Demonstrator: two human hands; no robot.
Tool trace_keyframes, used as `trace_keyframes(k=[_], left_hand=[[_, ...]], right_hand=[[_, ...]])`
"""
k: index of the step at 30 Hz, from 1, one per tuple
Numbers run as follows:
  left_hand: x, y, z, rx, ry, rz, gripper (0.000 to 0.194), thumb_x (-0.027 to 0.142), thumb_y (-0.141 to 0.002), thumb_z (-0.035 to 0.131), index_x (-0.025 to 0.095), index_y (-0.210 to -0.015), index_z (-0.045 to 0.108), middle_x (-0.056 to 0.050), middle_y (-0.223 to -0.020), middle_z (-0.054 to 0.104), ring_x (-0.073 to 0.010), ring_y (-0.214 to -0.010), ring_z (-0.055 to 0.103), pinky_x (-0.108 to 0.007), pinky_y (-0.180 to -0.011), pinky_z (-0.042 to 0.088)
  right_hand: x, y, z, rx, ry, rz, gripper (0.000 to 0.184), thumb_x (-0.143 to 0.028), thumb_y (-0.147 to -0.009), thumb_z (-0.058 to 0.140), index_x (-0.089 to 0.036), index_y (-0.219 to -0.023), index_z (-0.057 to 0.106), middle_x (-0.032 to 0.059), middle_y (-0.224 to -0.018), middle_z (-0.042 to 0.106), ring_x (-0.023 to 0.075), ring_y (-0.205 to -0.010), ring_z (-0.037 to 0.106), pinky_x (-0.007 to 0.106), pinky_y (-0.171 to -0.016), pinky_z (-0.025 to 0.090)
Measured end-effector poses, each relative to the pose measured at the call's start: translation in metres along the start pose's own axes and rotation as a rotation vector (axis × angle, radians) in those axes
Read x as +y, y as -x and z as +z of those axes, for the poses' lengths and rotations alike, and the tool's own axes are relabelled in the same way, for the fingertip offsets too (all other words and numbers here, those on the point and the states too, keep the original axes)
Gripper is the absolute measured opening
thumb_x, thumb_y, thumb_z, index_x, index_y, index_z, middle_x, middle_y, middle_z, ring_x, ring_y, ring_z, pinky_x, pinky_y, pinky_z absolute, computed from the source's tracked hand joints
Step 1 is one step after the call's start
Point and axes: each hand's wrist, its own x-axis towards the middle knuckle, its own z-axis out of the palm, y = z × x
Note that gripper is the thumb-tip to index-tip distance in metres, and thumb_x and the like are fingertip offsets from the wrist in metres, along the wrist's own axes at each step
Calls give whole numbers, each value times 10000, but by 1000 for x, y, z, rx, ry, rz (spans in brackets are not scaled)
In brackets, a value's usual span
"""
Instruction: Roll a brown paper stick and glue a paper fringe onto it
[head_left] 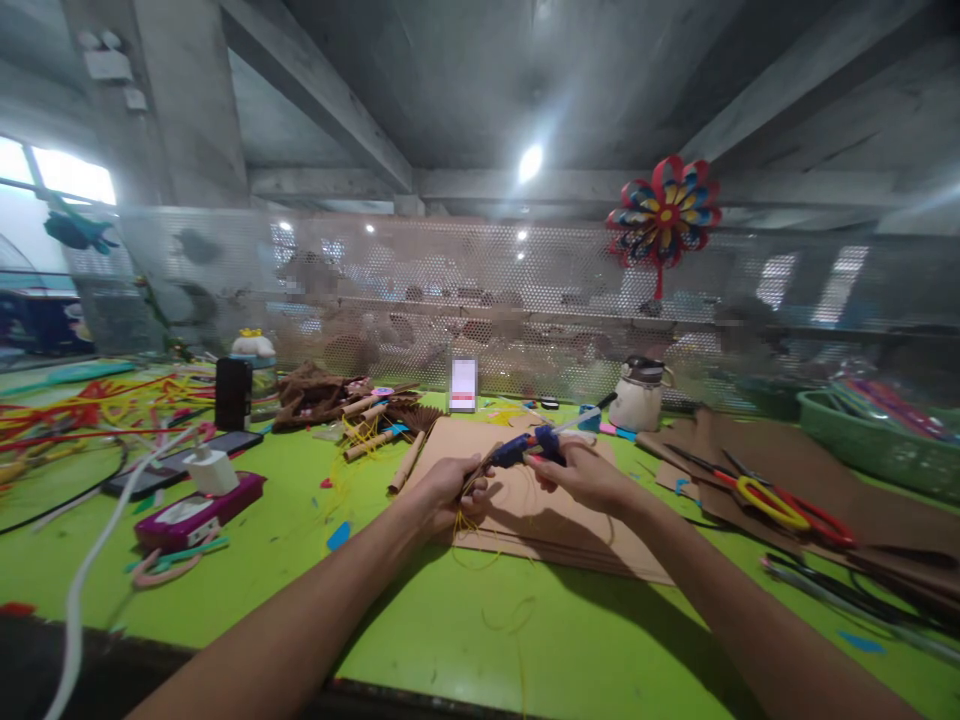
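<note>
My right hand (592,474) is closed round a blue glue gun (516,450), a pale glue stick poking out of its rear. The gun's nozzle points left, at a small brown paper piece (487,468) pinched in my left hand (453,490). Whether the nozzle touches the paper I cannot tell. Thin yellow strings (463,524) dangle below my left fingers. Under both hands lies a stack of brown cardboard sheets (577,535) on the green table (435,640).
Brown paper rolls (369,440) with yellow string lie left of the cardboard. A purple power strip (196,515) with a white plug sits at left. At right are yellow-handled scissors (772,500), brown sheets and a green basket (862,440). A lit phone (463,384) stands behind.
</note>
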Motion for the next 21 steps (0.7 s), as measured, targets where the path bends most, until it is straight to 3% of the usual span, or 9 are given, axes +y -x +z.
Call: trace_keyframes(k=[6, 11, 21], left_hand=[[-1, -2, -3, -51, -13, -7, 214, 283, -885, 353, 138, -767, 456, 53, -506, 367, -30, -335, 275, -154, -352, 209], [0, -3, -3, -26, -16, -14, 216, 271, -889, 345, 141, -743, 436, 65, -493, 336, -31, -324, 258, -146, -336, 204], [1, 1, 1, 43, -15, 4, 203, 257, -885, 355, 122, -775, 460, 45, -500, 372, -28, -350, 286, -129, -342, 196]], right_hand=[[5, -1, -2, 34, 16, 5, 396, -461, -814, 439, -142, -608, 551, 42, -598, 597, 125, -554, 520, 244, -550, 372], [12, -4, -6, 81, 17, 44, 403, -460, -813, 438, -141, -591, 544, 48, -575, 592, 127, -530, 519, 245, -528, 372], [-6, 2, 0, -3, -24, 36, 366, -452, -802, 450, -153, -607, 525, 37, -591, 581, 127, -553, 524, 241, -549, 382]])
